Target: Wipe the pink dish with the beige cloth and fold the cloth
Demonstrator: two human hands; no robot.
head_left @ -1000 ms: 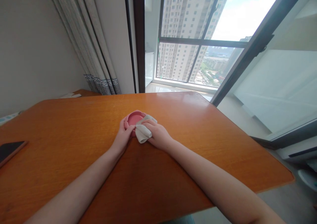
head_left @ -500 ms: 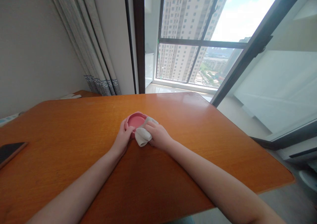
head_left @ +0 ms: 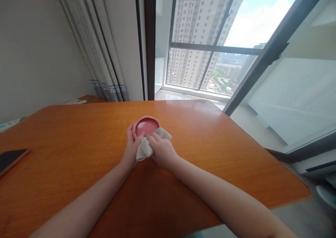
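In the head view, the left hand (head_left: 131,149) holds a pink, round, shallow dish with a faceted outer wall (head_left: 147,125) by its left side, fingers curled around it and thumb at the near edge. The right hand (head_left: 164,151) has its fingers closed on a crumpled off-white cloth (head_left: 144,150), bunched against the near-right rim. The dish is over the brown wooden counter (head_left: 210,154); whether it touches is unclear. The step in hand looks like wiping that rim; the next move calls for a firm left grip and turning uncovered rim towards the cloth.
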